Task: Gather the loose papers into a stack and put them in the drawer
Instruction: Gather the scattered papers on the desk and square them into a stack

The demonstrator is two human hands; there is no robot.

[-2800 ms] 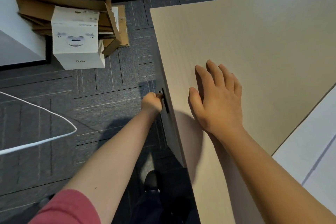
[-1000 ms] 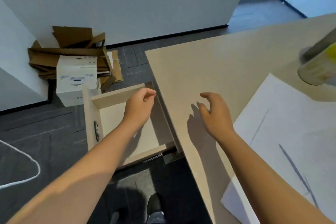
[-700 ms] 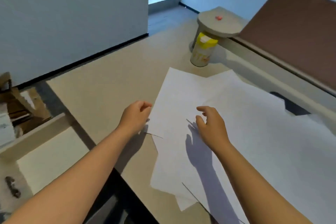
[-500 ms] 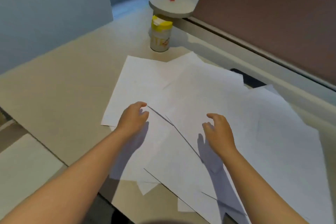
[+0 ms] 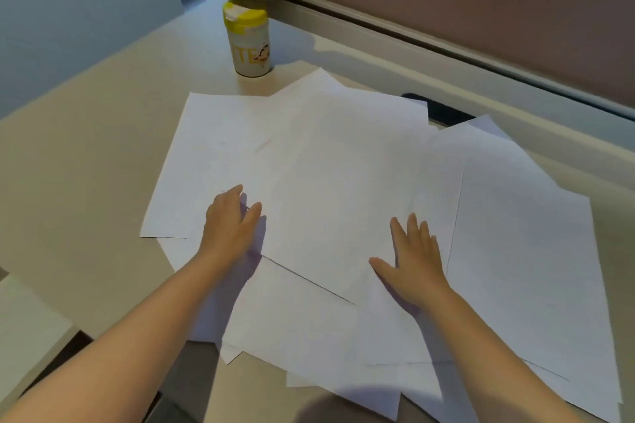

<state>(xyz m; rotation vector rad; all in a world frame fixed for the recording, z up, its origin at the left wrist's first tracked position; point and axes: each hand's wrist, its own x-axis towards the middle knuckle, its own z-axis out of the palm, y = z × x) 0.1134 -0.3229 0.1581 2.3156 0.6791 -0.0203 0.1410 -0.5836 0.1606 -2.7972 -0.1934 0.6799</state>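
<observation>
item: loose papers (image 5: 343,182), overlapping, spread across the desk (image 5: 86,148) | my left hand (image 5: 230,227) flat on their left part, fingers straight | my right hand (image 5: 415,264) flat near right, fingers splayed, gripping nothing | yellow-lidded canister (image 5: 248,39) far, beyond sheets

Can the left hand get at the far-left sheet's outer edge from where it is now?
Probably yes. The left hand lies flat on the papers, and bare desk borders that edge, nothing between; the canister stands well beyond.

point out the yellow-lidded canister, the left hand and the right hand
yellow-lidded canister (image 5: 250,45), head view, on its white body below the lid
left hand (image 5: 231,223), head view, on the back of the hand
right hand (image 5: 417,259), head view, on the back of the hand
</observation>
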